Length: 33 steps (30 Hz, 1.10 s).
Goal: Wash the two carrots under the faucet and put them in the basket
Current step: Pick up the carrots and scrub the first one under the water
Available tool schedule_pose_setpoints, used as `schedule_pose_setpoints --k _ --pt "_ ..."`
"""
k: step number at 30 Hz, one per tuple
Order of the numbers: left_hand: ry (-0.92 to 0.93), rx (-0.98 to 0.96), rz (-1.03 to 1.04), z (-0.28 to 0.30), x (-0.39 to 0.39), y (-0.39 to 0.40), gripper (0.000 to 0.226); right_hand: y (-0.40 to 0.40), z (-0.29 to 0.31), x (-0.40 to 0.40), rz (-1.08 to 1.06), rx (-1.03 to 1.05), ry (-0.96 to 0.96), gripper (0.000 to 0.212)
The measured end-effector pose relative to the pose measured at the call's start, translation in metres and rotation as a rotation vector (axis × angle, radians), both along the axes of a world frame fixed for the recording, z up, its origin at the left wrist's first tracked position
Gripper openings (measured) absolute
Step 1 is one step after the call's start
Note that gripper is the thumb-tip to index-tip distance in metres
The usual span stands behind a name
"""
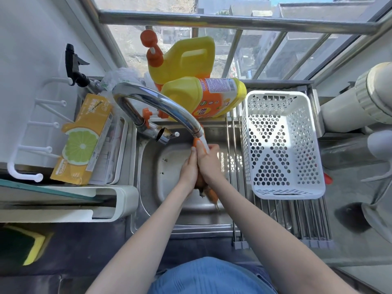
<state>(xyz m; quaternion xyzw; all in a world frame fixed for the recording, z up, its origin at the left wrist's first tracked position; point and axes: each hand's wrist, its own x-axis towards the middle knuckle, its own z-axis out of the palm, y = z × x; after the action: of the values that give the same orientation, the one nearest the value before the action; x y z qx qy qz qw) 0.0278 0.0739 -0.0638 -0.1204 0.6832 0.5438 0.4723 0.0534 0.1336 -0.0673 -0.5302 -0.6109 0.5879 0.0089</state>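
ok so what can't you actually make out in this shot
- Head view: the carrots are mostly covered by the left hand and right hand; whether it is one or two is unclear.
- Water flow from the faucet: cannot tell.
- Sponge: cut by the left edge.

bright daylight via window (212, 49) | glare on faucet (161, 105) | fisheye-bent edges

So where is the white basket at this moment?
In the head view, the white basket sits right of the sink on the metal drying rack, beside the tipped yellow detergent bottle.
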Motion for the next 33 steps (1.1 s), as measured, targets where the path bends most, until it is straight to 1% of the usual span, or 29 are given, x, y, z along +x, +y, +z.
schedule_pose_setpoints --k 2,4,6,7,9,10,11,12,15,16,18,19,20,22,24,25,28,30,31,33 --pt "-0.033 -0.023 -0.007 -0.002 0.000 -0.005 0.054 0.003 0.003 -0.004 0.006 -0.013 0.055 0.039" --pt "-0.134 0.017 -0.003 -0.003 0.002 -0.008 0.060 0.013 0.008 -0.009 0.045 -0.049 0.047 0.039" --pt "-0.214 0.070 0.044 -0.003 0.003 -0.011 0.059 0.021 0.003 -0.014 0.102 -0.102 0.003 0.041" --pt "-0.249 0.090 0.075 -0.003 0.002 -0.013 0.055 0.021 0.005 -0.018 0.140 -0.147 0.002 0.047" --pt "-0.351 0.152 0.154 -0.004 -0.002 -0.017 0.051 0.018 0.001 -0.025 0.186 -0.218 0.018 0.071" --pt "-0.411 0.179 0.190 -0.003 -0.004 -0.019 0.050 0.017 -0.006 -0.028 0.169 -0.259 0.039 0.081" --pt "-0.466 0.201 0.220 -0.002 -0.005 -0.022 0.050 0.016 -0.009 -0.031 0.140 -0.298 0.085 0.084" --pt "-0.531 0.219 0.242 0.000 -0.006 -0.024 0.051 0.018 -0.011 -0.032 0.119 -0.321 0.123 0.081" --pt "-0.723 0.280 0.309 0.007 -0.002 -0.028 0.056 0.021 0.002 -0.036 0.069 -0.347 0.154 0.067" --pt "-0.772 0.308 0.341 0.008 0.001 -0.029 0.057 0.022 0.003 -0.037 0.073 -0.348 0.167 0.056" --pt "-0.821 0.350 0.364 0.009 0.006 -0.029 0.059 0.022 0.011 -0.038 0.060 -0.356 0.185 0.028" --pt "-0.832 0.362 0.357 0.009 0.007 -0.029 0.061 0.023 0.014 -0.039 0.035 -0.365 0.187 0.024" --pt "-0.838 0.380 0.345 0.011 0.007 -0.028 0.062 0.023 0.015 -0.040 0.007 -0.369 0.187 0.026" --pt "-0.817 0.393 0.330 0.014 0.008 -0.029 0.058 0.027 0.010 -0.041 -0.016 -0.346 0.137 0.033" --pt "-0.753 0.391 0.297 0.016 0.009 -0.027 0.045 0.031 0.005 -0.041 -0.068 -0.379 0.076 0.039" --pt "-0.705 0.379 0.264 0.017 0.009 -0.025 0.040 0.034 0.001 -0.040 -0.087 -0.383 0.053 0.042" --pt "-0.534 0.300 0.175 0.019 0.009 -0.018 0.032 0.041 -0.007 -0.043 -0.118 -0.310 0.007 0.051" --pt "-0.369 0.214 0.114 0.016 0.009 -0.015 0.040 0.042 -0.007 -0.046 -0.129 -0.229 -0.036 0.048" --pt "-0.252 0.143 0.075 0.013 0.010 -0.013 0.048 0.042 -0.003 -0.045 -0.085 -0.168 -0.075 0.045" --pt "0.019 -0.058 -0.047 0.003 0.010 -0.012 0.065 0.039 0.004 -0.045 0.043 0.016 -0.175 0.042"
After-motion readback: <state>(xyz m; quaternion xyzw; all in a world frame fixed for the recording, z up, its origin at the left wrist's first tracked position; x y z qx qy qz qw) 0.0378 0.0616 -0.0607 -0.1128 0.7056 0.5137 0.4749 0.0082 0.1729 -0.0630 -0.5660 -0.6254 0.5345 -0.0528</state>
